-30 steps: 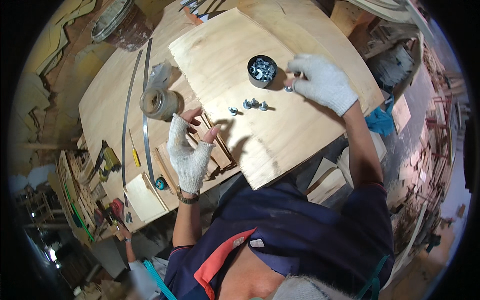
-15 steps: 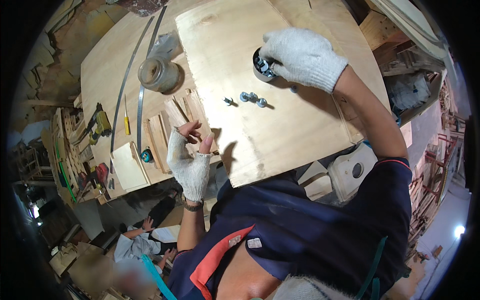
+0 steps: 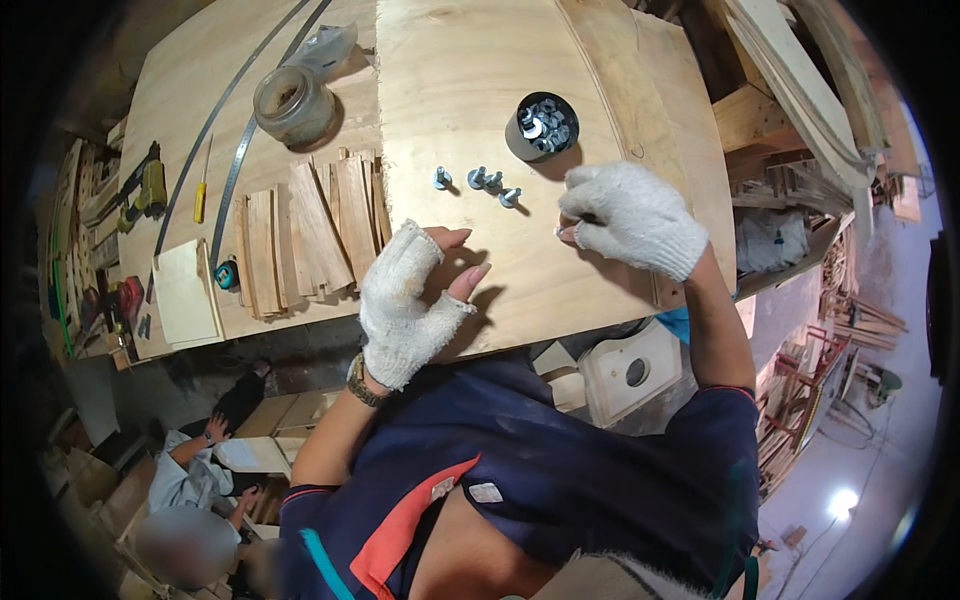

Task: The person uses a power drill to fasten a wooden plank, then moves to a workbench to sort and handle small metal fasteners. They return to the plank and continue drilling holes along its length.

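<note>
Bare plywood surface (image 3: pixel 470 110) lies open above the row of bolts (image 3: pixel 478 181), while the black cup (image 3: pixel 542 126) stands just beyond the right hand (image 3: pixel 630 218), wooden slats (image 3: pixel 310 235) crowd the left hand (image 3: pixel 408 300), and a jar (image 3: pixel 293 103) sits farther left

White knitted fingerless gloves are worn on the left hand (image 3: pixel 408 305) and the right hand (image 3: pixel 632 218). A metal wristwatch (image 3: pixel 360 380) is strapped at the left wrist. A navy short-sleeved shirt (image 3: pixel 560 470) with an orange-red panel and teal trim is worn.
</note>
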